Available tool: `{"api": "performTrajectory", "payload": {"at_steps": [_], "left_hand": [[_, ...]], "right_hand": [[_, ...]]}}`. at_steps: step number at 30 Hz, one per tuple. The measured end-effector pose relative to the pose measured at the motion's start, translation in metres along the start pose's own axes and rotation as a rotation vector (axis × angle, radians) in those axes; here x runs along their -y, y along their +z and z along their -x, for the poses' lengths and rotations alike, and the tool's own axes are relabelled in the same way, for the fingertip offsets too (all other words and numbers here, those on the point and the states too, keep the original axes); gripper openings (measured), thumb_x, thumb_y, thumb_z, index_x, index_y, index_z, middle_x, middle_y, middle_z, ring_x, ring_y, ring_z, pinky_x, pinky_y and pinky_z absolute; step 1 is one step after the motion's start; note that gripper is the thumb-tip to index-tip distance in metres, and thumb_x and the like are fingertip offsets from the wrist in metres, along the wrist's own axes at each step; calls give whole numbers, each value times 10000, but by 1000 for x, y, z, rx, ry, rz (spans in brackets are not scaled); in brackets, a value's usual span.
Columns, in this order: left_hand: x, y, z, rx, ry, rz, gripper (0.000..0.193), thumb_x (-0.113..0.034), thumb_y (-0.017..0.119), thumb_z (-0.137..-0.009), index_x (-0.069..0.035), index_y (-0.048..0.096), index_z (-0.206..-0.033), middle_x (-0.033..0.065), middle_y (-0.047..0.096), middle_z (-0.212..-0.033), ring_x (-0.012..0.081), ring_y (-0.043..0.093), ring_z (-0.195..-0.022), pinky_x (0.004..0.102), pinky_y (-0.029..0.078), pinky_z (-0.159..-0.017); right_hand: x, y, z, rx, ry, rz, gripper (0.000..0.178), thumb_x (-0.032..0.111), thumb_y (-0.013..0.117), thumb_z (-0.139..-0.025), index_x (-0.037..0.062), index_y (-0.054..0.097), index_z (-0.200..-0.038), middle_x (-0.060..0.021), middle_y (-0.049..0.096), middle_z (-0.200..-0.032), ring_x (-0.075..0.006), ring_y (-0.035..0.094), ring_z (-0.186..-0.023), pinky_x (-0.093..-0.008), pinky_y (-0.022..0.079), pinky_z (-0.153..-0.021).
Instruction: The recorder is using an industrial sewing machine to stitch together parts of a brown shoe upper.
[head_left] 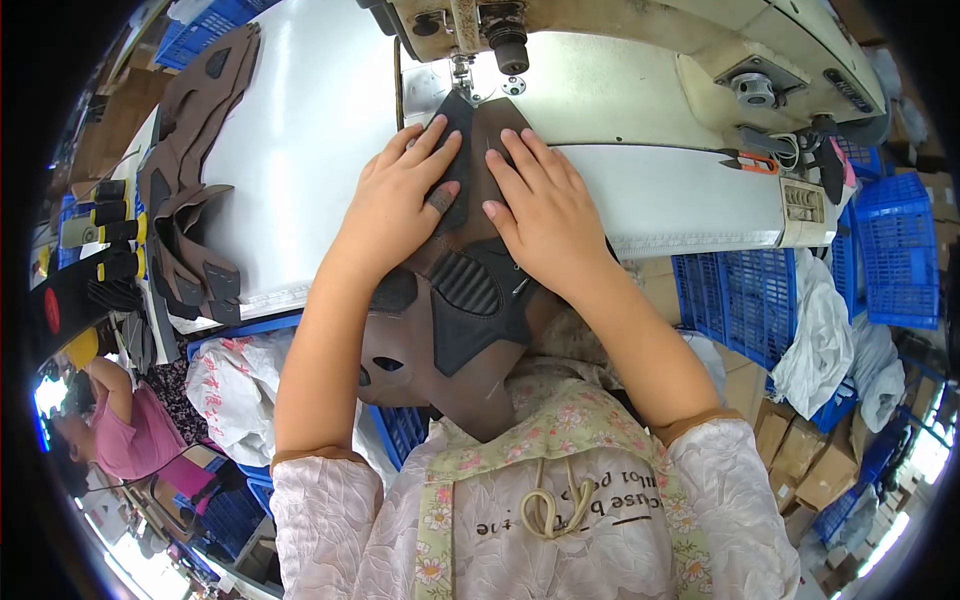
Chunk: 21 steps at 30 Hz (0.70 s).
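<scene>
A brown leather-like piece with black panels (470,345) lies under both hands and hangs over the table's near edge toward my lap. Its narrow far end reaches the presser foot (461,75) of a sewing machine (600,25). My left hand (405,195) rests on the black strip (455,165), fingers stretched forward and palm down. On the brown part to the right, my right hand (545,205) lies flat with its fingers apart. A ribbed black oval patch (465,283) shows just below the hands. The needle tip is too small to make out.
Similar brown pieces (190,160) are stacked on the table's left side. Thread snips with orange handles (750,163) lie at the right. Blue crates (735,305) and white plastic bags (815,340) stand beyond the table's right edge. A person in pink (140,425) is at the far left.
</scene>
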<state>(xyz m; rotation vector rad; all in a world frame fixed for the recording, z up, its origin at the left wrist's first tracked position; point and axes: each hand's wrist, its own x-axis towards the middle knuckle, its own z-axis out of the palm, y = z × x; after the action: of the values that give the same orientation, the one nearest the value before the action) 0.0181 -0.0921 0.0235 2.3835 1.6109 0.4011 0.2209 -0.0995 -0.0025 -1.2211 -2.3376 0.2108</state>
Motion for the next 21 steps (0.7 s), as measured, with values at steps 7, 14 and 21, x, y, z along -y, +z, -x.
{"api": "performTrajectory", "payload": {"at_steps": [7,14,21], "left_hand": [[-4,4,3,-41,-8,-76,503,-184,634,-864,-85,527,-1345,105,450,-1448,316,418,-1312,426,348,-1078],[-1,4,0,-34,7,-67,508,-187,634,-863,-83,523,-1348,105,444,-1453,319,414,-1314,427,340,-1082],[0,4,0,-25,4,-40,511,-190,633,-865,-82,520,-1351,101,438,-1458,317,401,-1324,433,327,-1086]], "right_hand": [[1,0,0,10,8,18,453,272,573,-895,9,552,-1263,-175,487,-1374,-316,413,-1315,-451,317,-1096],[0,1,0,10,11,16,458,275,574,-893,11,550,-1267,-174,488,-1375,-314,414,-1315,-448,314,-1099],[1,0,-1,3,15,-3,453,274,579,-888,10,554,-1256,-175,490,-1371,-316,418,-1311,-446,317,-1096]]}}
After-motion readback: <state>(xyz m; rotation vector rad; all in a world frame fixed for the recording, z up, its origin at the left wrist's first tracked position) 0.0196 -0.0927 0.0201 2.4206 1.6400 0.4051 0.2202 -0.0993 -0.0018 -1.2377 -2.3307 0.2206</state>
